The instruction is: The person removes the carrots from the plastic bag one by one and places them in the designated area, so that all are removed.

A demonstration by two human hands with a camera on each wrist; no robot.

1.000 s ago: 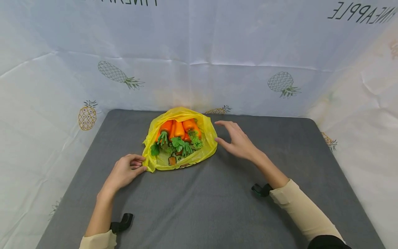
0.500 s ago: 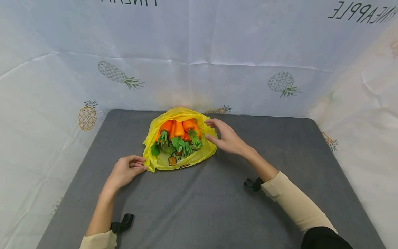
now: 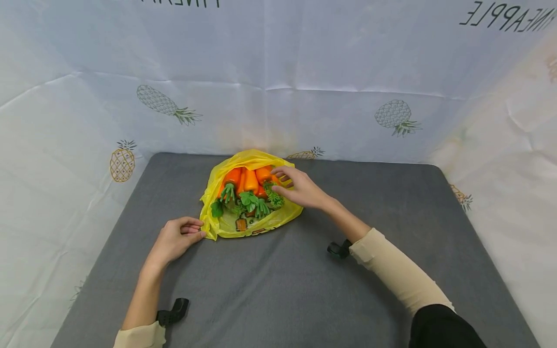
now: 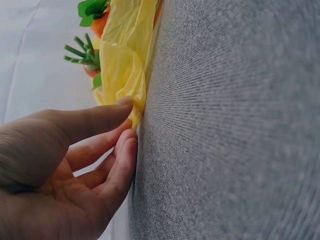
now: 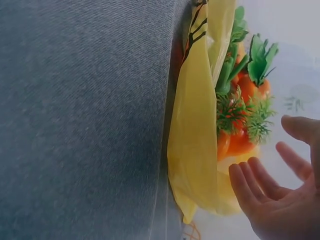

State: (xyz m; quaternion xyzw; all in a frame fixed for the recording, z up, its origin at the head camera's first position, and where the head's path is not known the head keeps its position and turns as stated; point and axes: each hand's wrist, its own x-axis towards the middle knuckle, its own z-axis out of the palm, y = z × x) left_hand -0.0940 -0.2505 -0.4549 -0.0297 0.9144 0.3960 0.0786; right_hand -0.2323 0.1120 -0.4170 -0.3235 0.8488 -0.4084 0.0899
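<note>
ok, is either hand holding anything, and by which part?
Left hand pinches the yellow bag by its near-left edge, between thumb and fingers. Right hand, over the bag's mouth, holds nothing.

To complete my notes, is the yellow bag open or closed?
Open: the yellow bag gapes in the head view, showing orange vegetables with green tops inside.

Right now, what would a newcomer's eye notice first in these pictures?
First, the bright yellow bag near the far edge of the grey table, with orange carrots inside. Next, the left hand pinching the bag's near left corner, and the right hand over its right side.
</note>
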